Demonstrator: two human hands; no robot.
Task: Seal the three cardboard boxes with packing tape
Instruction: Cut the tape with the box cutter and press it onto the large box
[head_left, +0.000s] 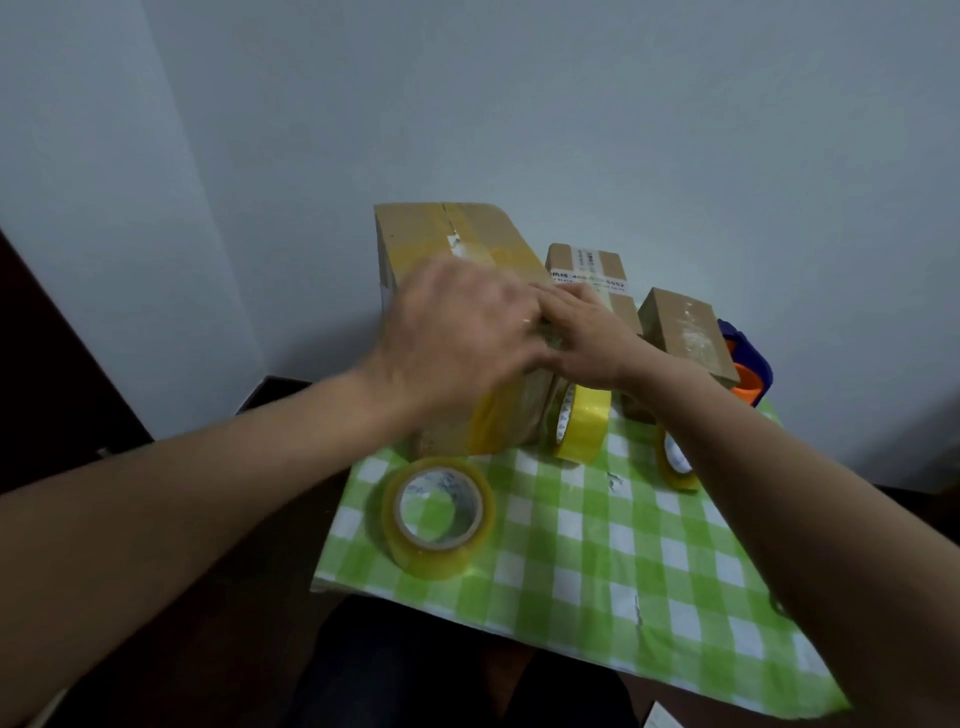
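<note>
A pale blue-grey wall (571, 104) fills the upper view and meets a second wall (78, 156) at a corner on the left. Below that, a dark brown panel (47, 364) slants along the left edge. The desk (623, 561) wears a green-and-white checked cloth. The surroundings beneath it are dark. The light is dim and even.

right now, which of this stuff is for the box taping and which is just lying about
For the job: big box, middle box, small box, front tape roll, middle tape roll, right tape roll.
Lying about: blue dispenser, checked cloth.
</note>
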